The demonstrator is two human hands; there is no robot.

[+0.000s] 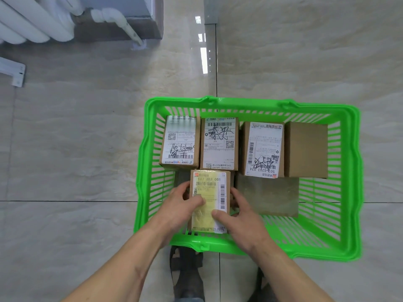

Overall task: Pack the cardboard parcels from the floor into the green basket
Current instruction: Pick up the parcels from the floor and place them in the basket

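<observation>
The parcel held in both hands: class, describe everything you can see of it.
The parcel is a small brown cardboard box, lying flat with its long side running away from the person. A white shipping label with barcodes covers its top, overlaid with yellowish tape. It sits inside the green basket, in the near row, just in front of four parcels along the far wall. The left hand grips its left edge and the right hand its right, thumbs on top.

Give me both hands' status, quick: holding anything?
Left hand: closed on the left side of the parcel in the basket.
Right hand: closed on the same parcel's right side.
</observation>
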